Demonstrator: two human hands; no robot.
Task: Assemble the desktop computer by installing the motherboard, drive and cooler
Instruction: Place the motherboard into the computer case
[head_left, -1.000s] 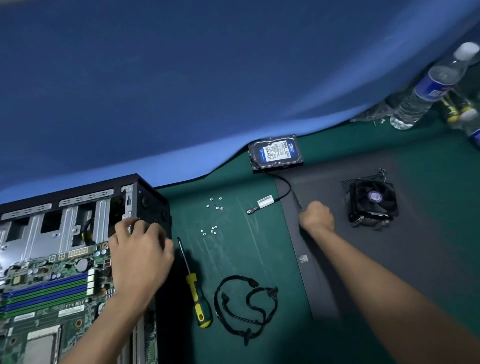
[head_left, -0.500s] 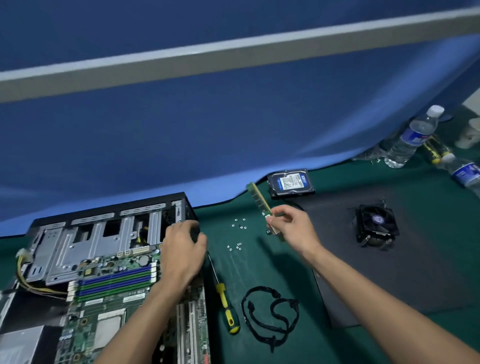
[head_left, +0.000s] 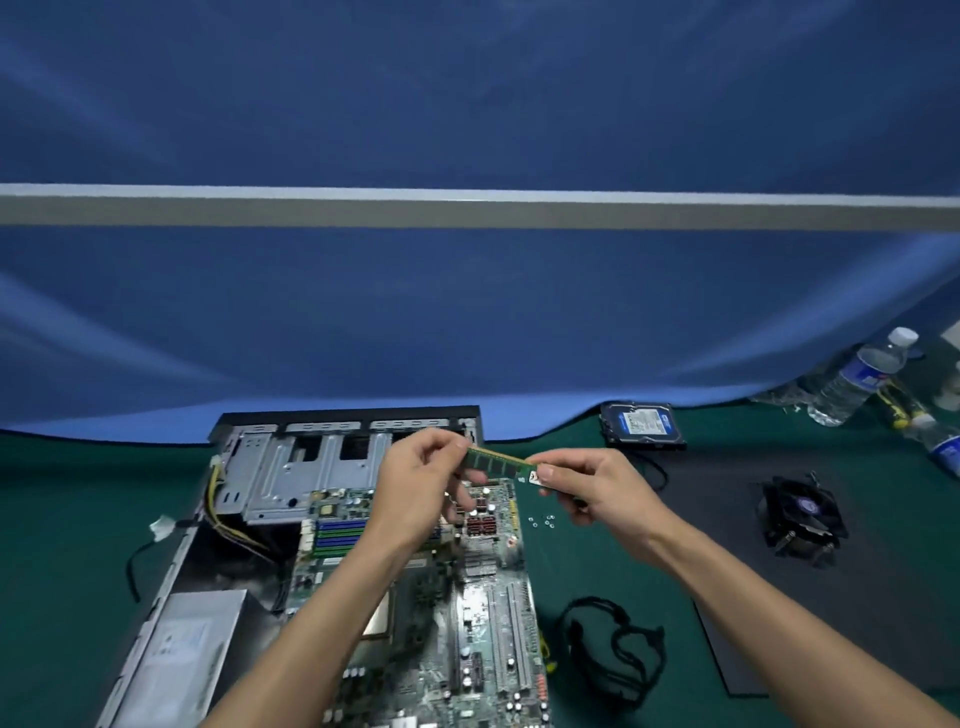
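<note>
Memory stick (head_left: 498, 464): green, held in the air above the motherboard, tilted down toward the right.
Left hand (head_left: 423, 480): pinches the stick's left end.
Right hand (head_left: 592, 491): pinches the labelled right end.
Motherboard (head_left: 467, 613): lies inside the open case (head_left: 260, 467); blue and green slots near its upper left.
Hard drive (head_left: 643, 423): flat on the green mat (head_left: 649, 545), behind the right hand.
Cooler (head_left: 800, 514): on the dark panel (head_left: 883, 597), well right.
Screws (head_left: 543, 521): loose, beside the board.
Black cable (head_left: 613, 644): coiled, near right.

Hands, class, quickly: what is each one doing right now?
Left hand: pinches one end of the RAM stick.
Right hand: pinches the stick's other end.
</note>
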